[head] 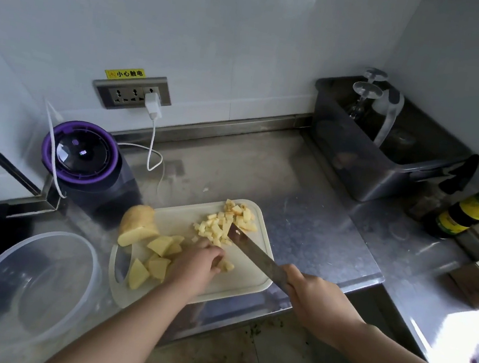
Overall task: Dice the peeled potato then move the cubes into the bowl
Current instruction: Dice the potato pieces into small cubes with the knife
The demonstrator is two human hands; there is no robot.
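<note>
A steel counter (306, 195) fills the corner, with a grey tub (363, 166) standing at its back right against the wall. At the near left edge sits the clear plastic bowl (10, 268), with no potato in it, just beside the white cutting board (250, 276). Behind the board's left end stands a purple-lidded appliance (80, 152).

The right hand (314, 296) is wrapped tight round the handle of the knife (253, 252), whose blade slants up and left over the board, its tip among the diced cubes (227, 222) heaped at the board's far right corner. The left hand (195, 263) rests near the middle of the board, fingers curled down over a small potato piece (228, 266); it seems to pin it there, though the knuckles hide most of the hold.

The uncut potato half (136, 224) lies on the board's far left corner, overhanging the edge, and thick potato wedges (161, 245) lie between it and the left wrist, all on the board's left side
</note>
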